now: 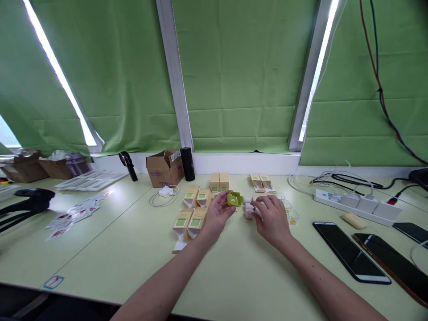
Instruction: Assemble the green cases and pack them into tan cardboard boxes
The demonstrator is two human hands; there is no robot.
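My left hand (218, 213) holds a small green case (235, 199) at its edge between thumb and fingers, with its hollow inside showing. Just to the right, my right hand (271, 218) has its fingers bent over a cluster of small white pieces (248, 208) on the table. Its fingertips touch the white pieces, and whether one is pinched there is too small to tell. Beside my right hand lie several small clear plastic pieces (293, 216). Small kraft boxes (182, 221) with green labels stand left of my left hand, some with open flaps.
Further back stand more kraft boxes (219, 181) and an open pair (261, 183). A cardboard carton (164, 168), a black cylinder (187, 164) and a white charger (166, 191) are at left. On the right are phones (350, 252) and a power strip (357, 206) with cables.
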